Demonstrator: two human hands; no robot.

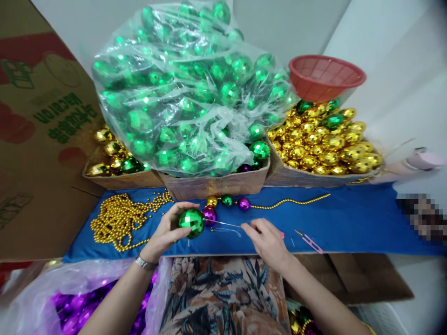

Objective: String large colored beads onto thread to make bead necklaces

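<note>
My left hand (172,229) is closed round a shiny green faceted ball (192,223), with fingers above and thumb below. A thin, taut thread (223,223) runs from the ball's right side to my right hand (264,239), whose fingertips pinch its end. Whether part of that straight length is a needle, I cannot tell. Just behind the green ball lies a purple ball (210,216). Beyond it, a gold ball (212,201), a smaller green ball (226,201) and another purple ball (245,204) lead into a gold bead string (293,201). A loose loop of thread lies below the taut part.
A gold bead heap (115,221) lies left on the blue cloth (356,218); pink thread snips (309,241) lie right. Behind stand cardboard boxes, a large clear bag of green balls (195,93), gold balls (321,139) and a red basket (326,72). Purple balls (94,307) fill a bag lower left.
</note>
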